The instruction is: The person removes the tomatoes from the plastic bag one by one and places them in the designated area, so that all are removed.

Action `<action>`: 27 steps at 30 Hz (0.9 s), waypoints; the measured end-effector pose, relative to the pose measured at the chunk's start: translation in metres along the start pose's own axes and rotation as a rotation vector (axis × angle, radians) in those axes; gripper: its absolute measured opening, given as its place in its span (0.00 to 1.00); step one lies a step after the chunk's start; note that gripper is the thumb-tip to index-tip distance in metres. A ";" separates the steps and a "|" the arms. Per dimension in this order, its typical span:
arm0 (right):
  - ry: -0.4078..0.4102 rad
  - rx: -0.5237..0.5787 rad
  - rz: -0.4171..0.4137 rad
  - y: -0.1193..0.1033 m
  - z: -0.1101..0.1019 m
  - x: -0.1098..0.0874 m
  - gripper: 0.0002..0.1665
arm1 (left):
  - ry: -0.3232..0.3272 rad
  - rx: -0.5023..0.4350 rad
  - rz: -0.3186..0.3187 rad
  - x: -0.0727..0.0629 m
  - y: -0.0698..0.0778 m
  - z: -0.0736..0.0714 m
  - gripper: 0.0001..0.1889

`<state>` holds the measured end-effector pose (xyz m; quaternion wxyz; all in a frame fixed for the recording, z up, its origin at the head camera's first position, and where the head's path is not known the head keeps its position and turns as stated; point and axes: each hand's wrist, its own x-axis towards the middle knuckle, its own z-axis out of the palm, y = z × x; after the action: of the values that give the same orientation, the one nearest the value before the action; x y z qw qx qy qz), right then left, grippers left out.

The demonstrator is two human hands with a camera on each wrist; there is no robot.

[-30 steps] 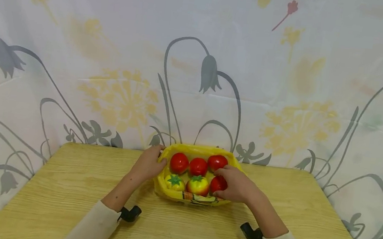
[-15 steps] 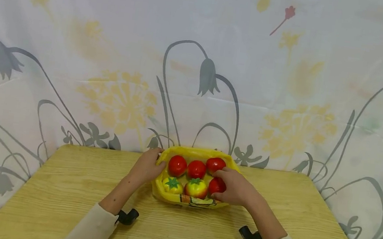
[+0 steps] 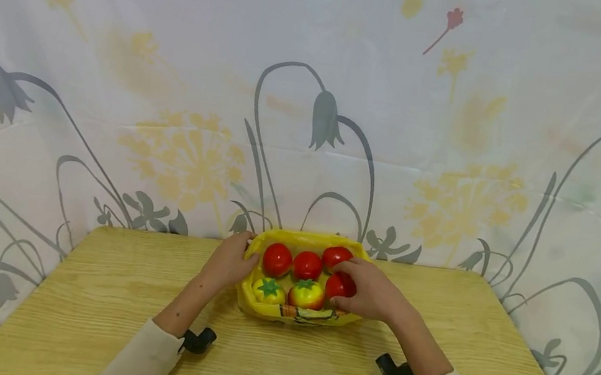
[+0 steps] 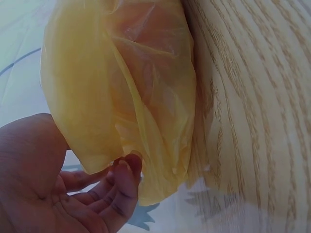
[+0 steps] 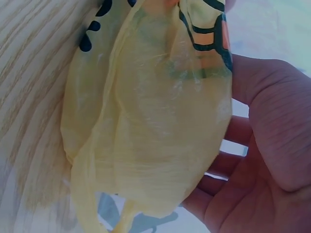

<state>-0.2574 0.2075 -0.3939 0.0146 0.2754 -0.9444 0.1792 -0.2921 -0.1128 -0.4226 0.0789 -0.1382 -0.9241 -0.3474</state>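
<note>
A yellow plastic bag (image 3: pixel 322 240) lies on the table with its mouth spread open upward like a basket. Inside sit several glossy, toy-like tomatoes; two at the front are yellow with green star-shaped tops, such as the front middle tomato (image 3: pixel 307 294). My left hand (image 3: pixel 228 261) holds the bag's left edge; in the left wrist view its curled fingertips (image 4: pixel 127 167) press into the plastic. My right hand (image 3: pixel 372 289) reaches over the right rim, thumb and fingers around a red tomato (image 3: pixel 338 286) at the front right. In the right wrist view the bag hides that tomato.
The bag stands near the back edge of the light wooden table (image 3: pixel 284 367). Right behind rises a floral-patterned cloth (image 3: pixel 447 187). Black wrist mounts, such as the left one (image 3: pixel 198 341), sit below both wrists.
The whole scene has shifted slightly down in the head view. Both hands keep nearly the same place on the bag and the tomato.
</note>
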 end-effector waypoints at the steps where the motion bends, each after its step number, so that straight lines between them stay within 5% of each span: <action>1: 0.001 0.002 -0.001 0.000 0.000 0.000 0.29 | -0.003 0.001 -0.006 -0.001 0.000 0.000 0.26; 27: 0.105 0.099 -0.019 -0.005 -0.032 -0.013 0.31 | 0.005 -0.019 -0.001 0.000 0.001 -0.004 0.24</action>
<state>-0.2462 0.2216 -0.3644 0.0522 0.2747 -0.9296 0.2400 -0.2913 -0.1146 -0.4193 0.0800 -0.1376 -0.9206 -0.3566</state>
